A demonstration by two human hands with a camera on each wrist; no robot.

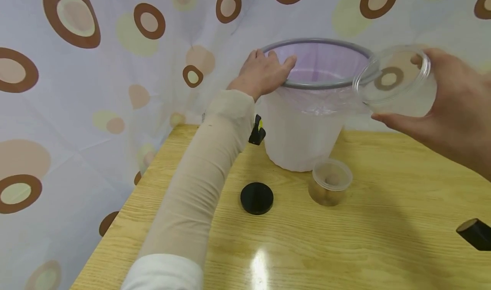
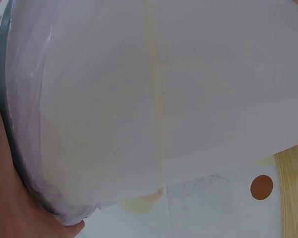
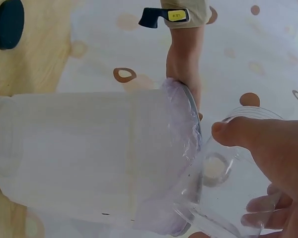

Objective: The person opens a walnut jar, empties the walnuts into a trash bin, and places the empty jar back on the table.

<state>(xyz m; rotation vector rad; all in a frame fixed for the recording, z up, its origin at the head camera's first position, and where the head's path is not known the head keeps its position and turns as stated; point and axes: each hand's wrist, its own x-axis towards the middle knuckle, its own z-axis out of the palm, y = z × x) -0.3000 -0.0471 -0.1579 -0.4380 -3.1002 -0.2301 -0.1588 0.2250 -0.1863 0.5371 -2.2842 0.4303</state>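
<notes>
My left hand [image 1: 266, 73] grips the left side of the grey rim of a white trash bin [image 1: 303, 132], its thumb over the opening. The bin has a thin purple liner bag [image 1: 318, 60] folded over the rim. In the head view my right hand [image 1: 456, 98] holds a clear plastic jar [image 1: 402, 85] by its sides, tilted, at the bin's right rim. The right wrist view shows the thumb and fingers around the see-through jar [image 3: 233, 173]; no contents can be made out in it. In the left wrist view the bin's wall [image 2: 104, 109] fills most of the picture.
A round black lid [image 1: 257, 198] lies on the wooden table [image 1: 307, 247] in front of the bin. Right of it stands a small round tub [image 1: 330, 182] with a translucent top, close to the bin's base. A patterned curtain [image 1: 96, 111] hangs behind and at the left.
</notes>
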